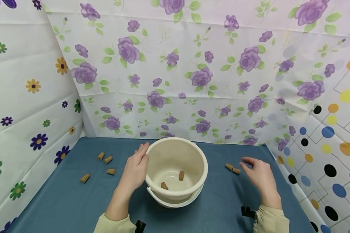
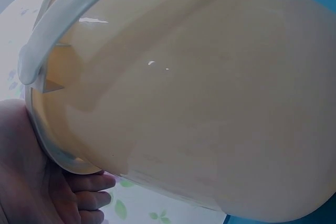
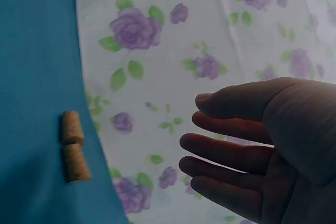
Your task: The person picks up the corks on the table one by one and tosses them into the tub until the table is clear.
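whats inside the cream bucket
Inside the cream bucket, one cork shows farther back on the right and another cork to the left, nearer the front rim. That rim covers the nearest part inside, unseen.

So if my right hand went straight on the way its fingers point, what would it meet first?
Probably the two corks lying end to end on the blue cloth. Your right hand looks raised, though, and its height is hard to judge, so it might pass over them.

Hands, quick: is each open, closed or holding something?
Left hand: open, resting against the round cream plastic bucket.
Right hand: open, empty, near two brown cylindrical corks.
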Demonstrator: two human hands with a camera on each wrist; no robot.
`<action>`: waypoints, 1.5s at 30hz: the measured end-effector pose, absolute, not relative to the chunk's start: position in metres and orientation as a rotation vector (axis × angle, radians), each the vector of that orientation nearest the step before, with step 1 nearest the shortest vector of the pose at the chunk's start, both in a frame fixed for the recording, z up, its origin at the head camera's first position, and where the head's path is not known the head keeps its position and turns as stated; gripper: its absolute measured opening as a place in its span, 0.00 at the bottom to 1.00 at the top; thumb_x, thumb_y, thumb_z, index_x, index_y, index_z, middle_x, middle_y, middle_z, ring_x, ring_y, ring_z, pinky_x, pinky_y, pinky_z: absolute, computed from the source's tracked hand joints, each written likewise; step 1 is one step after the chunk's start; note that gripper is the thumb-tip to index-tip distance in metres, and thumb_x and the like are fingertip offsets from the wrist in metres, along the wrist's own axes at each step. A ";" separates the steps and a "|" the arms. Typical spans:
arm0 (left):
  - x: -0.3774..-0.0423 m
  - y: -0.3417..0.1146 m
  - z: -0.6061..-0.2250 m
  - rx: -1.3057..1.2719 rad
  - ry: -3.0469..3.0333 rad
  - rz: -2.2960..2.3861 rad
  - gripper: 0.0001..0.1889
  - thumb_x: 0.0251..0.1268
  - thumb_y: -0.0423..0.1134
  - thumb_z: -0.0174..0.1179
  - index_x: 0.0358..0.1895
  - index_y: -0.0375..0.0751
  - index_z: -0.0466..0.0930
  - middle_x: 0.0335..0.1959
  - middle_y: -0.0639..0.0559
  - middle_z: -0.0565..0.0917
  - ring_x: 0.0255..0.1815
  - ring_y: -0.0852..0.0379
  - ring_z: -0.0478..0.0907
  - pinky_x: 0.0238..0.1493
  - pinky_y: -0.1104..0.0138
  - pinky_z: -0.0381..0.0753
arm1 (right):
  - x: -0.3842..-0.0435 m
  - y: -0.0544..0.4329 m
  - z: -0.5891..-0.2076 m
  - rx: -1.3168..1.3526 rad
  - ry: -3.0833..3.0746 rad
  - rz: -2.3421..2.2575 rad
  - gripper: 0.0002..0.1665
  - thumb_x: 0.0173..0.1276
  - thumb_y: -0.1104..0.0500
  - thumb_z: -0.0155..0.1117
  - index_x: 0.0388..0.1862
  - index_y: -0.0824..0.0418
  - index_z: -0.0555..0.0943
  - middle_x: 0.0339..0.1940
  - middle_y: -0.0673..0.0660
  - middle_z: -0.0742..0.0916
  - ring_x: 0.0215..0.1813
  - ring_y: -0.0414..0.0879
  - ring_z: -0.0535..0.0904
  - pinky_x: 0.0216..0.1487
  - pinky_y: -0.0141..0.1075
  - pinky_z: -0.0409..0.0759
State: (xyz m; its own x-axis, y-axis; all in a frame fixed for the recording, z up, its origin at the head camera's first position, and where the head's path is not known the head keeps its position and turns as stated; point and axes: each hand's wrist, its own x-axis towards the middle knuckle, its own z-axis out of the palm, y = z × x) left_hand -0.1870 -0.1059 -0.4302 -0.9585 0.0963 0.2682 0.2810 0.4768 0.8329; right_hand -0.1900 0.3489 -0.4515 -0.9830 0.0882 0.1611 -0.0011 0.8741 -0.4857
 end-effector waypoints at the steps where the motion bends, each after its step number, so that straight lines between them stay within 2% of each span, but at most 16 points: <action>1: -0.187 -0.106 -0.430 -0.329 -2.537 -1.484 0.27 0.89 0.37 0.40 0.84 0.34 0.61 0.84 0.38 0.61 0.87 0.42 0.49 0.86 0.43 0.44 | -0.193 0.351 -0.456 -0.073 -2.880 0.747 0.26 0.82 0.50 0.65 0.69 0.65 0.84 0.64 0.69 0.86 0.56 0.65 0.86 0.49 0.60 0.87; 15: -0.188 -0.107 -0.431 -0.321 -2.550 -1.487 0.27 0.90 0.38 0.40 0.84 0.37 0.61 0.84 0.40 0.61 0.87 0.45 0.49 0.87 0.46 0.43 | -0.215 0.361 -0.498 -0.092 -3.032 0.754 0.26 0.81 0.56 0.65 0.70 0.68 0.81 0.65 0.73 0.84 0.62 0.70 0.82 0.54 0.62 0.85; 29: -0.188 -0.107 -0.431 -0.318 -2.542 -1.496 0.27 0.90 0.38 0.41 0.84 0.36 0.61 0.84 0.41 0.60 0.88 0.45 0.49 0.87 0.46 0.42 | -0.218 0.359 -0.510 -0.146 -3.048 0.724 0.25 0.80 0.59 0.66 0.70 0.70 0.81 0.62 0.75 0.85 0.51 0.65 0.87 0.44 0.55 0.89; 36: -0.187 -0.107 -0.430 -0.308 -2.552 -1.494 0.27 0.90 0.38 0.41 0.84 0.36 0.60 0.84 0.40 0.61 0.88 0.44 0.48 0.87 0.45 0.42 | -0.219 0.361 -0.514 -0.187 -3.054 0.723 0.25 0.81 0.59 0.65 0.71 0.70 0.81 0.61 0.74 0.85 0.51 0.64 0.86 0.43 0.54 0.88; 45: -0.188 -0.106 -0.429 -0.307 -2.556 -1.482 0.27 0.90 0.38 0.40 0.84 0.36 0.60 0.84 0.40 0.61 0.88 0.45 0.48 0.87 0.45 0.42 | -0.218 0.361 -0.514 -0.199 -3.038 0.703 0.21 0.79 0.60 0.66 0.66 0.69 0.84 0.59 0.74 0.86 0.48 0.63 0.87 0.42 0.55 0.88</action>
State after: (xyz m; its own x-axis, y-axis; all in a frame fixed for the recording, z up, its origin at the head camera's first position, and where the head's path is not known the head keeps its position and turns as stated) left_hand -0.1875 -0.1061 -0.4294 -0.9642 0.0920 0.2486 0.2614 0.4846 0.8348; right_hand -0.2183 0.3614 -0.5137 -0.9918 0.1274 -0.0125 0.1199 0.8907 -0.4385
